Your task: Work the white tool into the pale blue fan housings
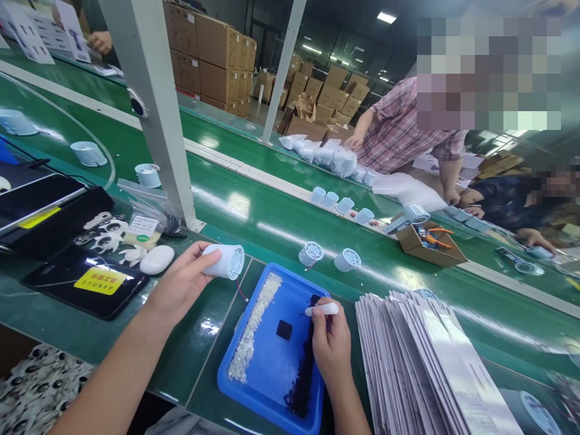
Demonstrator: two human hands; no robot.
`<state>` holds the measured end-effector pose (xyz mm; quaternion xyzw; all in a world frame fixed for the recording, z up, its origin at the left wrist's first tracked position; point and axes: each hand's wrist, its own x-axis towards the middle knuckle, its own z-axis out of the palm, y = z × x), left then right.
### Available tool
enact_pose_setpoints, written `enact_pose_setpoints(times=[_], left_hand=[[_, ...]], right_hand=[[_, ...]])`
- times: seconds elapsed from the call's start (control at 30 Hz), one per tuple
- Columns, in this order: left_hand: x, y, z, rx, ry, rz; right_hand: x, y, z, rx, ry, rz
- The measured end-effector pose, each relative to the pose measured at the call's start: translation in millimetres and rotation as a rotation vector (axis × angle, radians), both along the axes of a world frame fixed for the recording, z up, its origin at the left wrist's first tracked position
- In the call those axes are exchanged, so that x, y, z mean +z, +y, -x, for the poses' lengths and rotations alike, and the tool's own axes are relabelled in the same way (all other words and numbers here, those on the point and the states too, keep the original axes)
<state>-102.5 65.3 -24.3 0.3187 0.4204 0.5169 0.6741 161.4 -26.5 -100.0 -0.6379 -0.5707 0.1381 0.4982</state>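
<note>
Left hand (181, 284) grips a white ribbed plastic cylinder (224, 261); right hand (330, 344) pinches a small white pen-like tool (321, 309) (over the near blue plastic tray (272, 368)).

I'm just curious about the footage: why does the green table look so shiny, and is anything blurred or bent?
Head view: ceiling lights throw white glare streaks on the glossy green belt; wide-lens distortion tilts the white post; faces at upper right are pixelated; the left hand and right hand stay sharp.

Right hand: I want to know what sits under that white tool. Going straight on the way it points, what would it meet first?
The right hand aims its white tool left; the row of dark bits in the blue tray probably comes first, though depth is unclear.
</note>
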Motion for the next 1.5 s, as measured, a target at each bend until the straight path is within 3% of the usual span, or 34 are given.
enact_pose_setpoints(times=[0.4, 0.7, 0.9, 1.03, 1.17, 1.33, 1.5], left_hand=[[0.2, 1, -3, -0.034, -0.003, 0.000], [-2.9, 0, -9, 0.000, -0.148, 0.006], [-6.3, -7, -23, 0.012, -0.207, -0.007], [-2.4, -14, -36, -0.079, -0.172, 0.015], [4.5, -23, -44, -0.093, -0.157, -0.020], [12.1, -31, -48, -0.110, -0.137, -0.043], [15.6, -35, -52, -0.073, -0.100, -0.039]], right_hand=[[-3.9, 2, -2, -0.056, 0.003, 0.013], [11.8, 0, 6, 0.027, -0.094, 0.031], [26.8, -14, 34, 0.159, -0.012, 0.024], [52.2, -20, 59, 0.055, 0.245, -0.179], [72.0, -17, 73, 0.148, 0.480, -0.263], [69.4, -15, 74, 0.164, 0.513, -0.283], [64.3, -19, 76, 0.089, 0.450, -0.259]])
